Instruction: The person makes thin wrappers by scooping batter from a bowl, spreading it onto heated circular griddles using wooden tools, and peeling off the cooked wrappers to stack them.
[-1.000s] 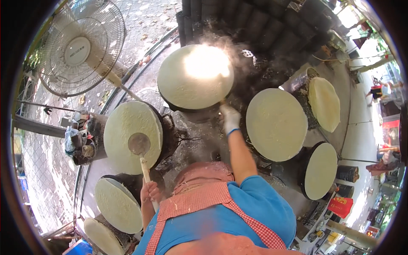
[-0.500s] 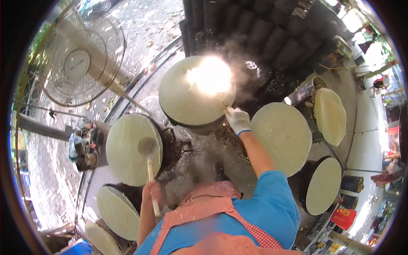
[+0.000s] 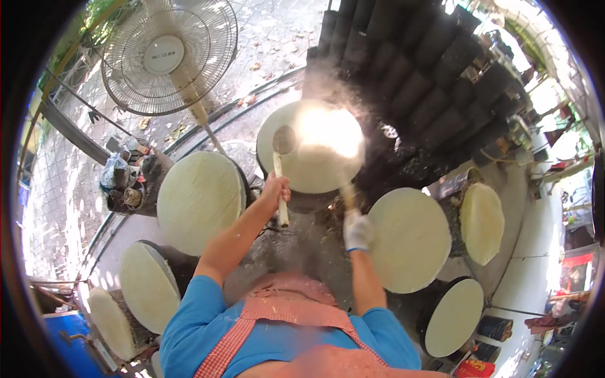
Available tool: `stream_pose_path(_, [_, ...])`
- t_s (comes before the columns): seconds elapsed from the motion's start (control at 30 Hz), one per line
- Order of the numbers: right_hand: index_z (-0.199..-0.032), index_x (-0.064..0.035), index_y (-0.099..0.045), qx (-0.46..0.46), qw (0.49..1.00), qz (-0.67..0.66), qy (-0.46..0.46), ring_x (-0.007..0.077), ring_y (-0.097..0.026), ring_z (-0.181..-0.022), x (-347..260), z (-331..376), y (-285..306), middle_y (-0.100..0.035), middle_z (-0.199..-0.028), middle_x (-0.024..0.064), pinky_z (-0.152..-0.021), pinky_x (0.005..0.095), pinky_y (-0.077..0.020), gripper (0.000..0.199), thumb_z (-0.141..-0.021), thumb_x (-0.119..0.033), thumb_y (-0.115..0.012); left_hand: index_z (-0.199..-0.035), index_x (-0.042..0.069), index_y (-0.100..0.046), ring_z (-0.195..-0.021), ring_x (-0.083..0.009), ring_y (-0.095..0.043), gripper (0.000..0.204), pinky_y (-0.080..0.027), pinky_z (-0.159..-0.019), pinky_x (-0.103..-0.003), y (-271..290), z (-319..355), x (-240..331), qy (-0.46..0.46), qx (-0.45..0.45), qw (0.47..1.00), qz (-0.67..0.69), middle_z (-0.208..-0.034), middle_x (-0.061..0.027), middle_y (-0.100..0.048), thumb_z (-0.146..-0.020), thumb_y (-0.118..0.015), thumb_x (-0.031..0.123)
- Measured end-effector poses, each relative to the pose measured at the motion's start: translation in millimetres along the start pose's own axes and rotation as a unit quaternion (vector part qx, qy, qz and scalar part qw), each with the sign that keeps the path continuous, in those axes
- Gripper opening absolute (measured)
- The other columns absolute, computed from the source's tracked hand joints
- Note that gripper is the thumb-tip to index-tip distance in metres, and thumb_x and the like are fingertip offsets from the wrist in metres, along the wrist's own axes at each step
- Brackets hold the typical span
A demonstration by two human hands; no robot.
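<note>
Far-centre griddle, steaming, glare on top. Left hand clamped on ladle, bowl over griddle's left part. Right hand, gloved, gripping stick at near rim. Best: ladle level, even sweep, wrists clear of steam.

Harsh sun glare on centre griddle; fisheye-bent edges.

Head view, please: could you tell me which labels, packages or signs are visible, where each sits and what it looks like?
Fan badge: round white label at the hub of the standing fan, upper left.
Red package: small red and yellow pack at the lower right edge, below the cloth-covered rounds.
Red panel: blurred red strip at the far right; whether it is a sign cannot be told.
No screens are in view.
</note>
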State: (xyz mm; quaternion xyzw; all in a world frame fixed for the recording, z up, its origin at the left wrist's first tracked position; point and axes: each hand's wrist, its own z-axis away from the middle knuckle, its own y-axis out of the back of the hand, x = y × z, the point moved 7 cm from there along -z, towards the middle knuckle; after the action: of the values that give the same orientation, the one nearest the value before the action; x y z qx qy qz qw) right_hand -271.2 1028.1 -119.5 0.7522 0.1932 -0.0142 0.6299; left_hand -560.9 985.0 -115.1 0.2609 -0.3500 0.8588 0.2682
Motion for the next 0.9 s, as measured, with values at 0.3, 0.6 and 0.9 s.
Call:
stream_pose_path(0.3, [-0.11,-0.0112,-0.067,0.154,0.978,-0.079,0.116,0.0282,-0.062,-0.061,-46,69,69,-0.066,-0.074,0.0106,-0.056,0.0397,-0.0492,0.034,-0.079,-0.025,-0.072,-0.06,0.015,-0.032,-0.035,-0.0068,-0.026,0.047,-0.023,-0.031,-0.02,46,104,-31,0.135,-0.104,0.984,0.048,-0.049,0.0051,-0.026,-0.095,-0.046,0.043])
stream_pose_path(0.6, [-0.108,0.0024,-0.063,0.006,0.984,-0.099,0.145,0.0405,-0.062,-0.085,-60,20,47,-0.065,-0.093,0.0247,-0.072,0.0438,-0.0509,0.035,-0.09,-0.027,-0.061,-0.116,0.024,-0.049,-0.04,-0.0035,-0.032,0.019,-0.025,-0.028,-0.016,52,220,-52,0.288,-0.248,0.804,0.458,-0.057,0.0038,-0.032,-0.098,-0.044,0.03])
stream_pose_path(0.9, [-0.115,0.0008,-0.058,-0.082,0.991,-0.041,0.099,0.0392,-0.062,-0.089,31,-17,20,-0.066,-0.097,0.0228,-0.075,0.0437,-0.0488,0.041,-0.093,-0.034,-0.051,-0.104,0.025,-0.041,-0.042,-0.0042,-0.03,0.008,-0.025,-0.03,-0.018,103,312,-191,0.066,-0.157,0.848,0.502,-0.058,0.0029,-0.032,-0.099,-0.045,0.029])
